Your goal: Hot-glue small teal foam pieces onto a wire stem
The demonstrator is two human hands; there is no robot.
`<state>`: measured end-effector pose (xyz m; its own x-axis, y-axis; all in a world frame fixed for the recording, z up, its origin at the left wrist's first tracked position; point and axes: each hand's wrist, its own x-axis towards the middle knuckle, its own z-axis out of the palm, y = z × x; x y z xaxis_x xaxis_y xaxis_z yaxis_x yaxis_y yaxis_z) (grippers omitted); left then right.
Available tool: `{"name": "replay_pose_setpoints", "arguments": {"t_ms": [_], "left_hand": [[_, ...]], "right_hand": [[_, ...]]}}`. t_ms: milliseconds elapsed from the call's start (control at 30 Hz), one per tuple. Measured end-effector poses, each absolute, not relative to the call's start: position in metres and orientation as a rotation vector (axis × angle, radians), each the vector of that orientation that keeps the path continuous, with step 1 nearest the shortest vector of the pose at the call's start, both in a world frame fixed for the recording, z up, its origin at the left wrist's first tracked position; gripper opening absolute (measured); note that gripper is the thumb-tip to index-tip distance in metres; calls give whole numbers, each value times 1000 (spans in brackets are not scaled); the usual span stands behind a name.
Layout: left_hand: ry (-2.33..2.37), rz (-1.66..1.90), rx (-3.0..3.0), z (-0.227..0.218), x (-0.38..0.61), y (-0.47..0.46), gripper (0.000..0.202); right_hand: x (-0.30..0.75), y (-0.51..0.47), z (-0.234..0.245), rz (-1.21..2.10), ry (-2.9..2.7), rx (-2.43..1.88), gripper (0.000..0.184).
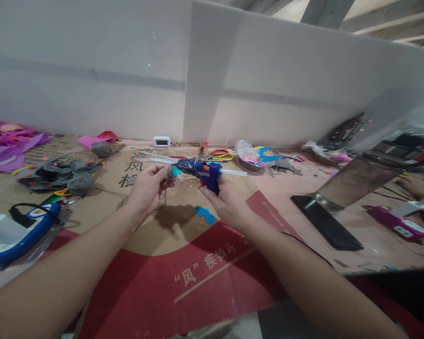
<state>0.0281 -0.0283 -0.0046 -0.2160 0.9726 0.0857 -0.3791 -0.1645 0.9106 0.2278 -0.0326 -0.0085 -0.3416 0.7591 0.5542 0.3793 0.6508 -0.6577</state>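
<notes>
My right hand (227, 195) is wrapped round the handle of a blue hot glue gun (209, 176). A translucent glue stick (233, 172) juts from its back end, and its nozzle points left. Between the fingertips of my left hand (149, 187) is a small light-blue piece (175, 171), close to the nozzle; a little grey material shows beside it. Whether nozzle and piece touch, I cannot tell. Below the hands, a blue wavy-edged cutout (205, 215) lies on the printed cardboard (212, 278).
Grey yarn (80, 182) and a blue power strip (24, 240) lie at left. Scissors (222, 155) and a small white digital clock (161, 141) sit behind the hands. At right are a dish of scraps (250, 162), a dark slanted stand (327, 221) and a purple power strip (399, 222).
</notes>
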Motion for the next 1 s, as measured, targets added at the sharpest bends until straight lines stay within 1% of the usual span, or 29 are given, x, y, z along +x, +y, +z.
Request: {"name": "replay_pose_setpoints", "arguments": {"t_ms": [333,600,733,833,1000], "left_hand": [[958,1649,854,-1,29,-29,19],[966,1661,848,-1,29,-29,18],[979,1660,856,0,29,-29,17],[992,1673,856,0,28,-29,17],[1080,1708,944,-5,24,-27,16]], "right_hand": [[228,-32,-8,488,-1974,-864,20],[228,-32,-8,509,-1972,-868,29],[228,-33,-8,561,-1955,-906,28],[228,-35,-5,640,-1923,-940,26],[233,-27,1,988,-1700,-945,24]]}}
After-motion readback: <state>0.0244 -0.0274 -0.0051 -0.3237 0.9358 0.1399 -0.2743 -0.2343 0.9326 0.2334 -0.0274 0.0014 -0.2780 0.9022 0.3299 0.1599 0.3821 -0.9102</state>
